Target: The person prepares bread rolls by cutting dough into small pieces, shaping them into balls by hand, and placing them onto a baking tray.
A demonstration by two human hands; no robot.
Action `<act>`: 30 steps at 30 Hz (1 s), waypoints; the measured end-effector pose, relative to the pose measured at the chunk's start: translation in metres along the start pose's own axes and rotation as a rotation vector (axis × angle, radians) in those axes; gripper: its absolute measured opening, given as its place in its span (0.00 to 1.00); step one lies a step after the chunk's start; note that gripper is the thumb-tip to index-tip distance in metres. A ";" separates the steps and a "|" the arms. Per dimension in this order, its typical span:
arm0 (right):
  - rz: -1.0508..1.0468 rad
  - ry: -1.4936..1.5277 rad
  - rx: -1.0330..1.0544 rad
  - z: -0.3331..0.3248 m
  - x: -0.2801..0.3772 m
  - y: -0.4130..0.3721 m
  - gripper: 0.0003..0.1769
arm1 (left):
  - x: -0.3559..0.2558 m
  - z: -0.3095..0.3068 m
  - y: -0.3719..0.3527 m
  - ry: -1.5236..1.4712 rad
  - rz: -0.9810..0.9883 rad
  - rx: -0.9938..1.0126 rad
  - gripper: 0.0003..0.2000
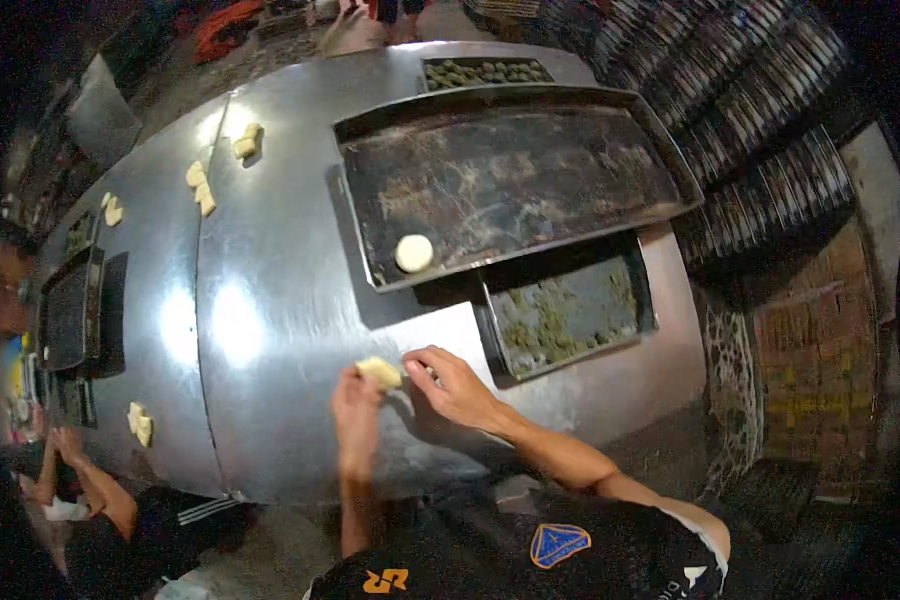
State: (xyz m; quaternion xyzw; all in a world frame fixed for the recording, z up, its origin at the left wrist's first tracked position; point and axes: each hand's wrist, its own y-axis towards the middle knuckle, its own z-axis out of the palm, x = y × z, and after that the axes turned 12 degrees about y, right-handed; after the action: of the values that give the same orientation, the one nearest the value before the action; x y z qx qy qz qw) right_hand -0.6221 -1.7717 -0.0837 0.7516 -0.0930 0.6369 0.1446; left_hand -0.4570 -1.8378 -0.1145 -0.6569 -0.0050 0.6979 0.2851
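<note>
My left hand is closed on a pale yellow dough piece, pinched at its left end; the hand is a little blurred. Just right of the dough is my right hand, its thumb and fingers drawn together. Whatever lies between those fingers is too small to make out. Beyond both hands, a round white dough disc lies in the near left corner of a large dark metal tray. That tray overlaps a smaller tray of green filling on its near side.
Dough pieces lie in several spots on the metal table. Behind the large tray is a tray of green balls. Stacked trays stand at the right. At the lower left, a co-worker's hands are near another dark tray.
</note>
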 end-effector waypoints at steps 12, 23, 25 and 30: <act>-0.079 -0.223 0.086 -0.074 -0.020 -0.056 0.11 | 0.069 0.068 -0.081 0.120 0.088 0.213 0.11; -0.061 -0.895 0.643 -0.242 -0.110 -0.007 0.27 | 0.062 0.051 -0.088 -0.073 0.043 -0.014 0.23; -0.040 -0.909 0.661 -0.249 -0.136 -0.001 0.26 | 0.059 0.054 -0.087 -0.112 0.047 -0.048 0.23; -0.162 -0.890 0.668 -0.254 -0.137 -0.001 0.19 | 0.058 0.069 -0.076 -0.186 -0.027 -0.054 0.25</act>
State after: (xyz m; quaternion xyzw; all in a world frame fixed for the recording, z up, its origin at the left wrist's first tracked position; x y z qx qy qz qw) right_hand -0.8814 -1.6913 -0.1813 0.9575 0.1196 0.2400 -0.1062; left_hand -0.4895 -1.7257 -0.1291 -0.5967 -0.0588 0.7516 0.2751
